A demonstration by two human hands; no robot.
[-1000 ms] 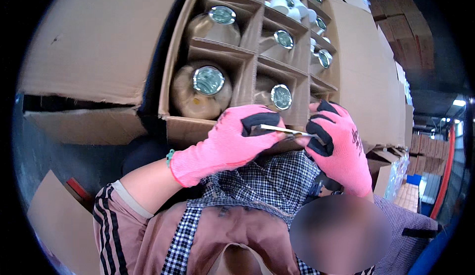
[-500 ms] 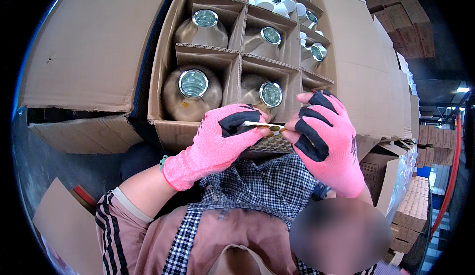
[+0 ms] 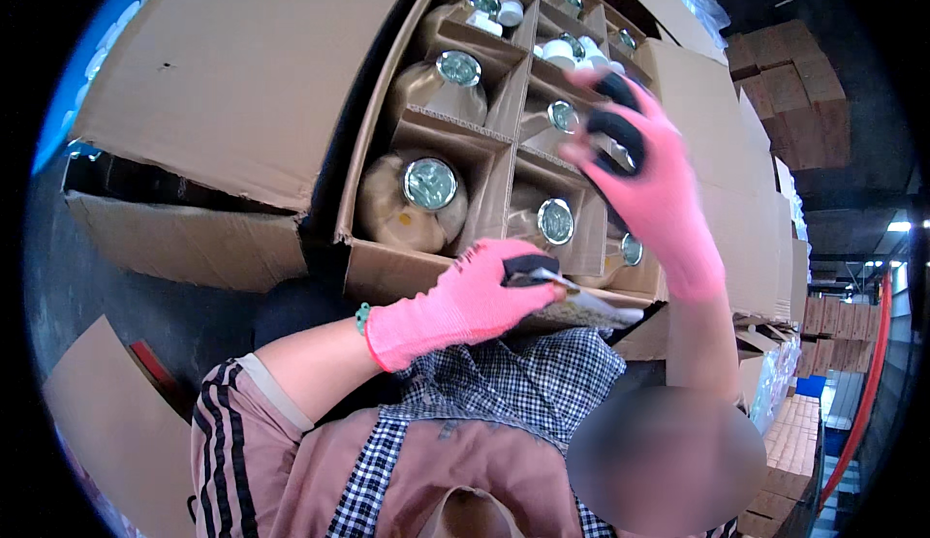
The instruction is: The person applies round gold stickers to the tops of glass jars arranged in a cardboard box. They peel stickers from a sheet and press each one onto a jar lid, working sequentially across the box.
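My left hand [image 3: 475,291], in a pink glove with black fingertips, pinches a thin sheet of stickers [image 3: 591,307] by its edge in front of the carton. My right hand [image 3: 635,165], gloved alike, hangs over the carton's right part. Its thumb and forefinger look pinched together while other fingers stick out; motion blur hides whatever is between them. Below stands the open carton [image 3: 387,272] of silvery-brown glass flask liners with wide round mouths. The front left flask liner [image 3: 392,211] bears a small yellow round spot. Another flask liner [image 3: 528,218] sits beside it.
Cardboard dividers [image 3: 455,129] part the flask liners. White caps [image 3: 560,52] lie among the farther ones. A closed carton [image 3: 208,83] stands at left, a raised flap [image 3: 707,189] at right. Stacked brown boxes [image 3: 790,83] rise behind.
My right hand has left the sheet and moved up and away over the flask liners. The sheet stays in my left hand, now tilted. The view has shifted, so the carton appears farther right.
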